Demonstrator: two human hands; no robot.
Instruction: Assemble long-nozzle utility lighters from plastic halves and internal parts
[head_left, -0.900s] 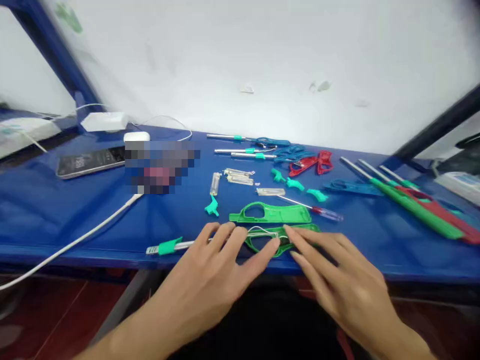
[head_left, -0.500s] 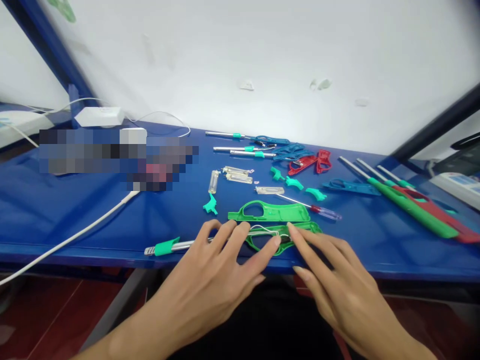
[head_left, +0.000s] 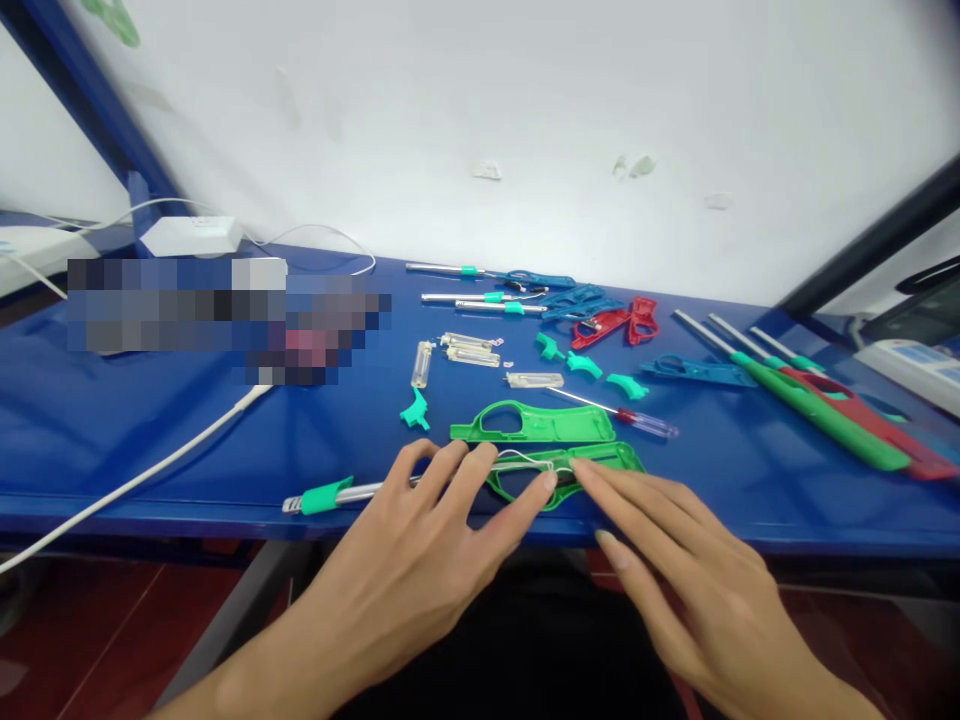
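The thumb of the right hand is now spread wider from its index finger than a moment ago, and nothing is seen held there. The left hand is kept bent over the metal tube, as before; whether the tube is gripped cannot be told. Under the fingertips of both hands, the near green casing half is laid on the tabletop. Just behind, the far green casing half is seen unmoved.

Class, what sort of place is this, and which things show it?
Probably a small assembly or repair workspace: a screwdriver, clear plastic parts and green casing halves lie on a blue tabletop.
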